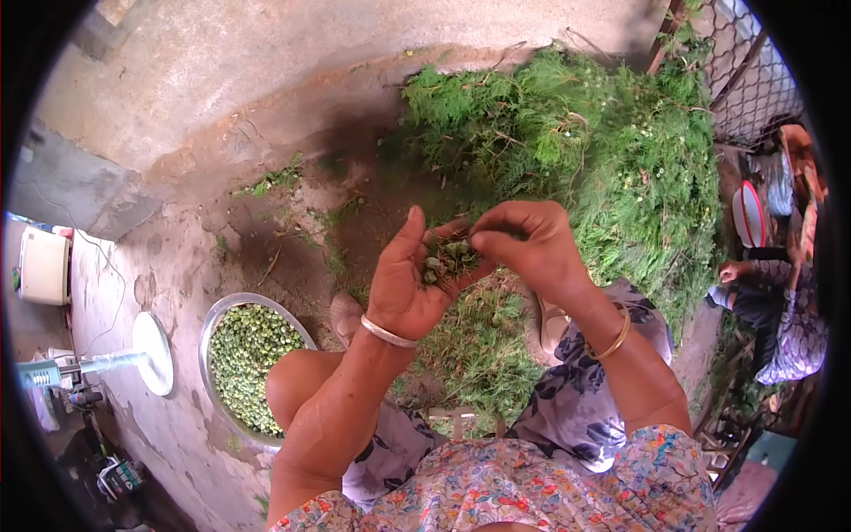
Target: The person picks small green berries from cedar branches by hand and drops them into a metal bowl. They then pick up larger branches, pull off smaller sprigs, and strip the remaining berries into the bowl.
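Note:
My left hand (408, 288) is cupped, palm up, around a small heap of green seed cones with brown bits (450, 260). Above the heap, my right hand (530, 248) has its thumb and forefinger pinched together; what is between them is too small to make out. Beneath both hands lie loose green sprigs (483, 346) on the ground between my feet. A metal basin (207, 341) full of round green cones (253, 363) stands at my left, beside my knee.
A large pile of cut green branches (638, 177) covers the ground ahead and right. Another person (789, 310) sits at the far right near a wire fence (753, 80). A pale fan (152, 353) and a white box (44, 266) stand at left.

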Demonstrator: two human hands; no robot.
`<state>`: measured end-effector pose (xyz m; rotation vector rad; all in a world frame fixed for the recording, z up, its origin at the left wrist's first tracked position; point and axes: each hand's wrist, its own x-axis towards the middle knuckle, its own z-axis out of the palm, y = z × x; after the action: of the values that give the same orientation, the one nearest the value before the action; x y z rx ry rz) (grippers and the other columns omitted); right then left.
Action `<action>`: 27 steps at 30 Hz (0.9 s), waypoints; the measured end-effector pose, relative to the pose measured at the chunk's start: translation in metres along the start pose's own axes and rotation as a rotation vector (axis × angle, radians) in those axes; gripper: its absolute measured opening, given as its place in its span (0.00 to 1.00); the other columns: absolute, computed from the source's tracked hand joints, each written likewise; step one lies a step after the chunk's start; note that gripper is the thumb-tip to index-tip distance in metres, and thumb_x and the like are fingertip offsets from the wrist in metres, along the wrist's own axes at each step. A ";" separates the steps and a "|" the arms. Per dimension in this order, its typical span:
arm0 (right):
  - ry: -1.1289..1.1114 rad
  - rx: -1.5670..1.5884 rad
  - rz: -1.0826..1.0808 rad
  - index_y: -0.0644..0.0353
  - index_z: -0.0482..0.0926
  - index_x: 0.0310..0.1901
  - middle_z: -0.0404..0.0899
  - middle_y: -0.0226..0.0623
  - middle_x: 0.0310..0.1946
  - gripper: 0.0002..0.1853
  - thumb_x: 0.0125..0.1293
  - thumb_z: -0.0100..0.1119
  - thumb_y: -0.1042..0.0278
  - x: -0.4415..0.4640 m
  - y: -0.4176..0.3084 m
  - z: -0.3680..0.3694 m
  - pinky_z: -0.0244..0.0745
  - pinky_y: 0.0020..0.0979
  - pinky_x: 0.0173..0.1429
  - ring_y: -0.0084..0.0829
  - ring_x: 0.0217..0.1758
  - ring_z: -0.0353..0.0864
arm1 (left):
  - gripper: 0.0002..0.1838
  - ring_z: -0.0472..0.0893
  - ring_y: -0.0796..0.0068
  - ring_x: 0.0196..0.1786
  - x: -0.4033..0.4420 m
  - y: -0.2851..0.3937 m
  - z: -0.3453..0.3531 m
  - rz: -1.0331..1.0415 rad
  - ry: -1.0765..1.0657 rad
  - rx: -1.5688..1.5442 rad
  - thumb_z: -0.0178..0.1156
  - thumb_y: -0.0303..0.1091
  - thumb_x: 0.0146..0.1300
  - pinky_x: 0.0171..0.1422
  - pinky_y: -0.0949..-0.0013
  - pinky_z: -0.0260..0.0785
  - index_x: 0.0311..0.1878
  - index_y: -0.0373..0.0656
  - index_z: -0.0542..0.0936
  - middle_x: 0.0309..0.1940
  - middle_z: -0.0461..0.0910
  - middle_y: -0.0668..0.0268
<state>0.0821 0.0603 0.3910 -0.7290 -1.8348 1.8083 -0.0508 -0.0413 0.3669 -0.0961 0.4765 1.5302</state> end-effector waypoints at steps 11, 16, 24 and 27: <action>0.000 -0.115 0.006 0.69 0.77 0.28 0.77 0.37 0.19 0.06 0.55 0.55 0.74 0.002 -0.005 -0.003 0.68 0.23 0.22 0.23 0.19 0.74 | 0.28 0.78 0.58 0.47 0.000 0.000 0.003 0.000 0.026 0.020 0.46 0.53 0.66 0.55 0.54 0.73 0.46 0.30 0.71 0.42 0.76 0.51; 0.038 0.416 0.297 0.65 0.77 0.25 0.76 0.31 0.19 0.08 0.58 0.54 0.71 0.002 -0.023 -0.009 0.58 0.16 0.17 0.17 0.16 0.69 | 0.30 0.77 0.55 0.49 -0.001 0.001 0.005 0.030 -0.050 -0.018 0.47 0.54 0.65 0.59 0.51 0.69 0.47 0.30 0.71 0.44 0.75 0.49; -0.045 -0.398 -0.196 0.66 0.79 0.34 0.78 0.35 0.20 0.06 0.57 0.56 0.74 -0.001 0.009 0.003 0.71 0.24 0.25 0.23 0.21 0.76 | 0.29 0.78 0.60 0.47 0.003 -0.001 -0.007 -0.043 -0.028 0.009 0.46 0.54 0.65 0.56 0.51 0.71 0.47 0.30 0.71 0.43 0.76 0.52; -0.065 -0.523 -0.172 0.67 0.78 0.33 0.78 0.38 0.21 0.06 0.56 0.55 0.74 0.000 0.007 0.002 0.72 0.25 0.25 0.25 0.21 0.77 | 0.29 0.78 0.60 0.46 0.004 -0.002 -0.003 -0.051 -0.008 0.034 0.46 0.54 0.66 0.56 0.53 0.72 0.46 0.29 0.71 0.43 0.76 0.53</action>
<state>0.0811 0.0592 0.3843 -0.6654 -2.3677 1.2639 -0.0493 -0.0392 0.3622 -0.0753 0.4902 1.4717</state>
